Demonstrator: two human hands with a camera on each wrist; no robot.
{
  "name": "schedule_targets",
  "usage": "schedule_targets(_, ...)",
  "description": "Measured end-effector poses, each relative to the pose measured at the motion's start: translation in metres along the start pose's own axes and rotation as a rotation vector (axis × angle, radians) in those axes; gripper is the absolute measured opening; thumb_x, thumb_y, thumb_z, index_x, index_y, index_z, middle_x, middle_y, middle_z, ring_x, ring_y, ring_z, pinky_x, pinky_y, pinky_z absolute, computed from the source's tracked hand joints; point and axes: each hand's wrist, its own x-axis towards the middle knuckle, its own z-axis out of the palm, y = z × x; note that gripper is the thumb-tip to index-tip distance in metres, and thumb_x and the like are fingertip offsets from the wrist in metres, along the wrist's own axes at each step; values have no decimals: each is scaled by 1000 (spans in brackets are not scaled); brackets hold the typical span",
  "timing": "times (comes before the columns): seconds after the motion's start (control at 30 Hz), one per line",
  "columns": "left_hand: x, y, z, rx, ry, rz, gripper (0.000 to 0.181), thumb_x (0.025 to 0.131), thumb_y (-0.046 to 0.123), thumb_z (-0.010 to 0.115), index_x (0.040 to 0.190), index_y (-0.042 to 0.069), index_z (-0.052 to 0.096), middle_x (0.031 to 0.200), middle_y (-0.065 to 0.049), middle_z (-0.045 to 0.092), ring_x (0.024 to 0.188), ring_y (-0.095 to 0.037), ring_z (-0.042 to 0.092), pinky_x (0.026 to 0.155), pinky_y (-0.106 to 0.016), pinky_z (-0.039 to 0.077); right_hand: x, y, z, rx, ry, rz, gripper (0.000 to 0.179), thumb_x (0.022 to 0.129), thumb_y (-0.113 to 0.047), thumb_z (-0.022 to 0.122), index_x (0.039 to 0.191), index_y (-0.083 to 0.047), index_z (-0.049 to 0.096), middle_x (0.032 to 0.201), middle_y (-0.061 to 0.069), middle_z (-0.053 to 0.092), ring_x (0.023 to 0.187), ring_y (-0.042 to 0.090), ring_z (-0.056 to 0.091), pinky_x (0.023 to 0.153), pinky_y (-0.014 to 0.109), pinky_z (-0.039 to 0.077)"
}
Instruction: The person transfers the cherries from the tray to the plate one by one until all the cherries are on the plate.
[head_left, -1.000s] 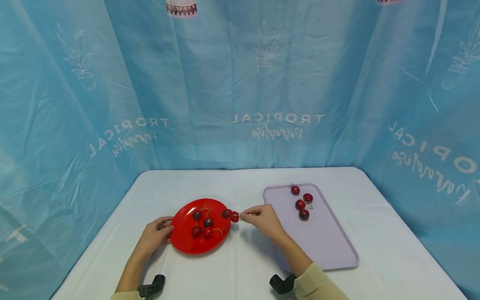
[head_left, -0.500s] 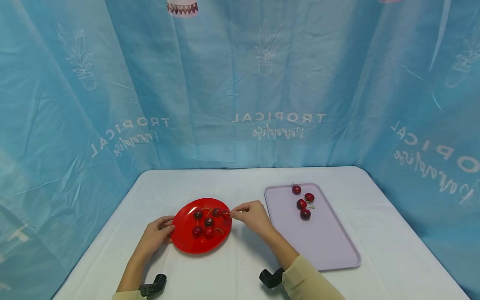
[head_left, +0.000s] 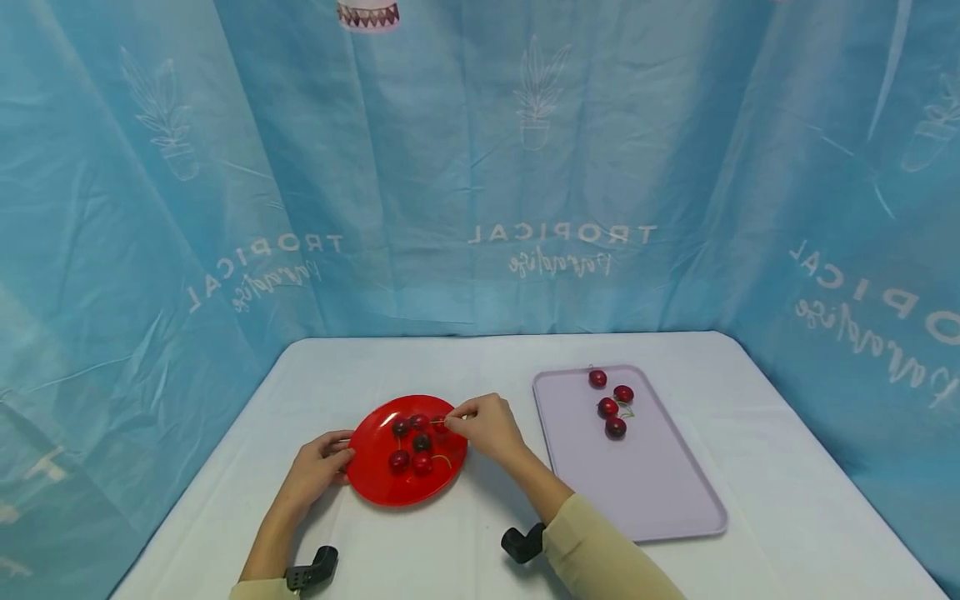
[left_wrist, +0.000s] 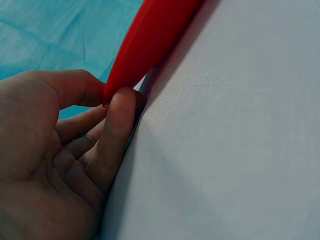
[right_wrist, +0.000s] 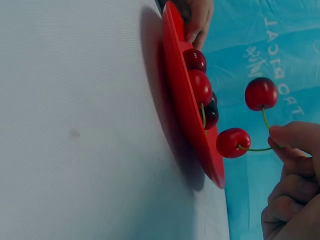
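My left hand (head_left: 315, 472) pinches the left rim of a red plate (head_left: 369, 454), thumb above and fingers beneath; the left wrist view shows this grip on the plate's edge (left_wrist: 145, 45). Several dark red cherries (head_left: 399, 461) lie on the plate. Over its right side, my right hand (head_left: 489, 427) pinches the green stems of a pair of cherries. In the right wrist view one held cherry (right_wrist: 261, 93) is farther from the plate and the other cherry (right_wrist: 233, 142) hangs close to its rim; whether it touches is unclear.
A pale lilac tray (head_left: 637, 492) stands to the right, with several cherries (head_left: 615, 428) near its far end. White cloth (head_left: 420, 550) covers the table. A blue printed curtain (head_left: 420, 167) rises behind and at both sides.
My right hand has carried the pair of cherries leftward, from the plate's right edge to over the plate. My left hand keeps its hold on the rim.
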Motion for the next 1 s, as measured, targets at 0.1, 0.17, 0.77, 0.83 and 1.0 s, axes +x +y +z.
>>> schedule_targets(0.1,1,0,0,-4,-4,4,41,93,15,59,131,0,52,114,-17,60,86,-22,63,70,-30,57,4,-1,5,-8,3,-15,8,84,-22,73,81,-17,78,67,-9,65,65,13,55,52,25,50)
schedule_targets(0.17,1,0,0,-3,-2,7,41,93,15,59,131,0,52,114,-17,60,86,-22,63,70,-30,57,6,-2,8,-21,9,-23,7,84,-22,73,81,-18,78,67,-11,64,68,13,55,53,25,50)
schedule_targets(0.77,4,-5,1,6,12,13,40,92,15,61,129,2,54,113,-16,61,81,-21,63,67,-30,57,4,-2,36,-155,-6,1,8,82,-24,75,87,-19,79,69,-15,63,70,9,53,49,22,47)
schedule_targets(0.83,4,-5,1,8,13,14,41,92,15,61,129,2,54,113,-16,61,81,-22,63,67,-30,57,5,-2,38,-173,-10,-8,9,82,-24,76,89,-18,79,69,-16,64,69,8,53,48,21,46)
schedule_targets(1.0,3,-3,1,17,12,14,41,92,15,60,130,1,54,114,-16,61,82,-22,62,67,-29,57,6,-2,43,-194,-37,-30,14,82,-26,77,93,-17,79,69,-16,65,68,7,53,48,20,46)
